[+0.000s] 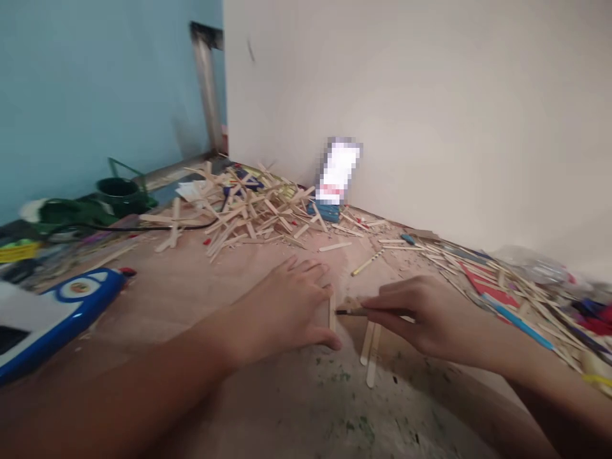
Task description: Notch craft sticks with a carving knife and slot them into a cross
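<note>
The craft stick [331, 312] stood on edge near the middle of the table [191, 293], pinned under my left hand [287, 312], whose fingers lay spread and flat with the thumb curled against the stick's near end. Going right, my right hand [421, 315] was closed in a pinch on a thin dark tool [351, 312], a pen or blade, I could not tell which, its tip touching the stick's side. Just below that tip two loose sticks [370, 347] lay side by side. I judged I was marking or scoring the stick; the next move called for holding it steady and drawing the tip squarely across it. Along the far edge sprawled a pile of sticks [248, 210]; a blue case [62, 312] sat at the left edge.
</note>
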Tool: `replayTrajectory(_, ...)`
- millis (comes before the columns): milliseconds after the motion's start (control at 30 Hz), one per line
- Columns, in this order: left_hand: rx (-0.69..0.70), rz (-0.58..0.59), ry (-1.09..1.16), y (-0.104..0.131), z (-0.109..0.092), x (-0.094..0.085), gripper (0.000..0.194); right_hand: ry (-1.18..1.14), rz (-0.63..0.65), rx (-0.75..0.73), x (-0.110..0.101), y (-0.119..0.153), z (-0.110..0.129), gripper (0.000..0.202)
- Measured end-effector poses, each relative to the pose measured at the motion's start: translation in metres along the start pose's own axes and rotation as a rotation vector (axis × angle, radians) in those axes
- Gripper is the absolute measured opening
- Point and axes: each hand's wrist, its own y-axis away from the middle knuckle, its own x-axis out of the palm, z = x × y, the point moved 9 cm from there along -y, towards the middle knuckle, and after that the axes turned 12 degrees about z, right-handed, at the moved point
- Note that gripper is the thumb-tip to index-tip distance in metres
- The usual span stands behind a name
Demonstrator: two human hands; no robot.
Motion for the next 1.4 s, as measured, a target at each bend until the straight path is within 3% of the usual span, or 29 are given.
replayTrajectory(200,0.011,-0.014,0.007,-0.001,0.001,0.004,0.059,-0.032,-0.017,-0.002,0.005,-0.006,-0.006,0.023)
replayTrajectory(467,-0.014,-0.005,0.019,-0.002,0.004,0.004,0.063,-0.002,-0.014,-0.141,0.009,-0.006,-0.004,0.033)
replayTrajectory(867,-0.033,0.005,0.028,-0.002,0.006,0.004,0.065,-0.120,-0.013,-0.134,0.009,-0.007,-0.011,0.032)
replayTrajectory(1167,-0.059,0.040,0.039,-0.004,0.009,0.005,0.073,0.006,-0.036,-0.207,0.011,-0.005,-0.010,0.031)
replayTrajectory(1400,-0.071,0.053,0.045,-0.003,0.008,0.004,0.071,-0.023,-0.024,-0.100,0.011,-0.005,-0.008,0.031)
